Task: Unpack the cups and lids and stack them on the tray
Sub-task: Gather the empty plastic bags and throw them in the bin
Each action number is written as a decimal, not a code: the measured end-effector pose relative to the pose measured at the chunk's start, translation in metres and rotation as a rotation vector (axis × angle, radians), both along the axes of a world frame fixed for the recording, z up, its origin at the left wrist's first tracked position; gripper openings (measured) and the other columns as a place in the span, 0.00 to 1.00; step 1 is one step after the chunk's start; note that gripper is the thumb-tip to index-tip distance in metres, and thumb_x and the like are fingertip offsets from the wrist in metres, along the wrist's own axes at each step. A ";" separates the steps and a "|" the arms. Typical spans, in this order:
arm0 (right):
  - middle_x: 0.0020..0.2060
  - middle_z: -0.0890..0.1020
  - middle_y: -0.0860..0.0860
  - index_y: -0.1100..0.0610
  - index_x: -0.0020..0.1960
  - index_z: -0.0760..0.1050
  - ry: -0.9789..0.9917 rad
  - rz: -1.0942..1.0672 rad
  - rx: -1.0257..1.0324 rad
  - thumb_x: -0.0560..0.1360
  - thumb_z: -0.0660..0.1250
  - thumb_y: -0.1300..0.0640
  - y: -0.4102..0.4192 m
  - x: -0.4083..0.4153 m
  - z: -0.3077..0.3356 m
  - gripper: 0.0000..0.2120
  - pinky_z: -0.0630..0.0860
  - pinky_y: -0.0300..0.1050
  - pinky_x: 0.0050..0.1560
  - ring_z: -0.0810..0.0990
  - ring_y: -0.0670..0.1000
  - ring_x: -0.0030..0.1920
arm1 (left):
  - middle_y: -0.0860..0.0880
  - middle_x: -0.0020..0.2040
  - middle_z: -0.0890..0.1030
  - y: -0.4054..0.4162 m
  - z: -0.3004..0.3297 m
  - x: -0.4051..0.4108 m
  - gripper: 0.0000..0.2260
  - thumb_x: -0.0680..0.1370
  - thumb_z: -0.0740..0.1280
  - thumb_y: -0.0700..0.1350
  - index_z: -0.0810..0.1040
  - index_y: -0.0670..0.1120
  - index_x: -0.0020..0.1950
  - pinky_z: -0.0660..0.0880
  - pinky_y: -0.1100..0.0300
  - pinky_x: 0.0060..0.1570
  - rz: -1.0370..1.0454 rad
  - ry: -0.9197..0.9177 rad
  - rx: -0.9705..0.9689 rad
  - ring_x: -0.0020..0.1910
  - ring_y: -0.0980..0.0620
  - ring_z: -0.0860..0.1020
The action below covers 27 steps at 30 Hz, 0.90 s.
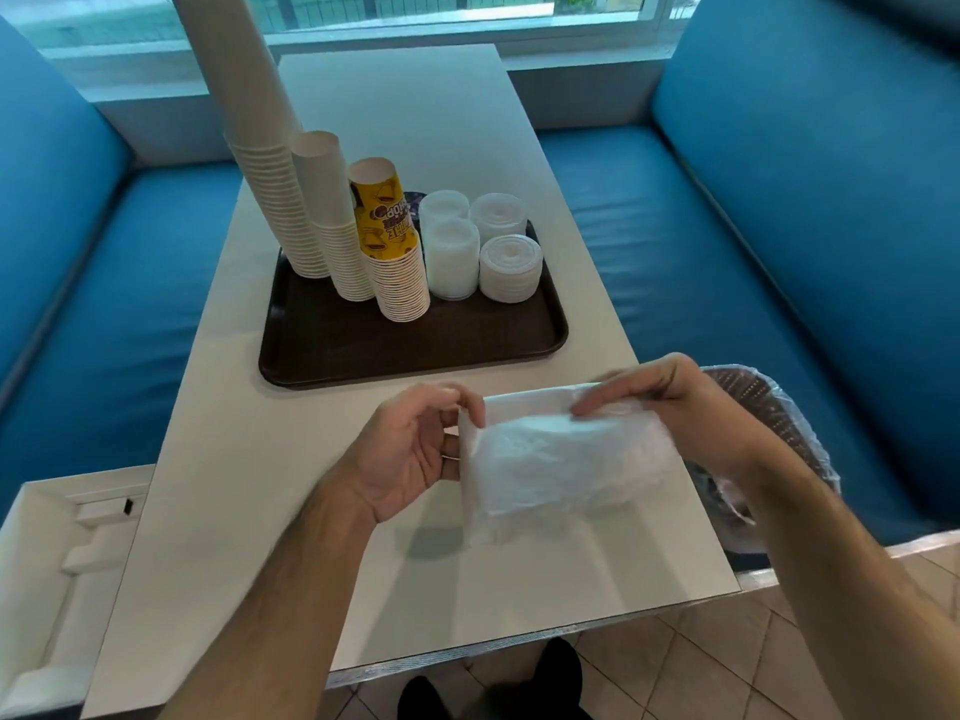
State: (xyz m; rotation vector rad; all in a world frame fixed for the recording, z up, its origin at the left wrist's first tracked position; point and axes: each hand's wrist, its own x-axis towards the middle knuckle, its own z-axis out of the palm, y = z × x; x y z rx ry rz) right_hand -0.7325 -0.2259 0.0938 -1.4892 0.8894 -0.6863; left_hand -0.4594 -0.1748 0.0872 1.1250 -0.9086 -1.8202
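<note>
I count three cup stacks [332, 210] along the tray's [415, 350] left edge, four lid stacks [480, 246] at its far right corner, and one plastic-wrapped pack [566, 459] near the table's [395, 96] near edge.

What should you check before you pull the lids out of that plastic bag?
1. Both hands hold the plastic bag: left hand pinches its end, right hand grips the top. Ok.
2. Bag open: cannot tell.
3. Free space at the front of the tray: ok.
4. Lid stacks upright: ok.
5. Tall cup stack steady: leans, cannot tell.
6. Bin beside the table for the wrapper: ok.
</note>
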 end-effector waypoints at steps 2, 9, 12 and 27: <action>0.52 0.86 0.58 0.67 0.54 0.83 -0.010 0.035 -0.016 0.74 0.64 0.79 -0.003 -0.004 0.000 0.15 0.81 0.41 0.47 0.86 0.53 0.49 | 0.44 0.42 0.81 -0.006 0.002 -0.007 0.08 0.77 0.69 0.45 0.82 0.45 0.38 0.78 0.58 0.33 -0.099 -0.119 -0.064 0.38 0.46 0.80; 0.43 0.86 0.52 0.61 0.45 0.86 -0.111 0.071 0.278 0.81 0.59 0.60 -0.003 -0.022 0.013 0.17 0.78 0.35 0.37 0.84 0.46 0.39 | 0.46 0.55 0.85 -0.032 0.011 -0.039 0.14 0.71 0.76 0.33 0.88 0.49 0.51 0.81 0.51 0.56 -0.313 -0.301 -0.105 0.56 0.43 0.83; 0.44 0.84 0.47 0.53 0.43 0.85 -0.086 0.126 0.245 0.71 0.71 0.39 -0.005 -0.036 0.009 0.17 0.77 0.34 0.39 0.81 0.44 0.40 | 0.47 0.56 0.85 -0.039 0.006 -0.052 0.17 0.70 0.76 0.31 0.88 0.50 0.51 0.82 0.51 0.55 -0.245 -0.281 -0.132 0.56 0.45 0.83; 0.67 0.78 0.60 0.57 0.75 0.70 -0.876 -0.561 0.929 0.74 0.61 0.28 -0.002 -0.104 -0.076 0.41 0.78 0.67 0.59 0.78 0.65 0.66 | 0.45 0.72 0.71 -0.082 -0.030 -0.183 0.39 0.64 0.77 0.30 0.77 0.60 0.69 0.77 0.44 0.63 -0.300 0.022 -0.015 0.68 0.39 0.74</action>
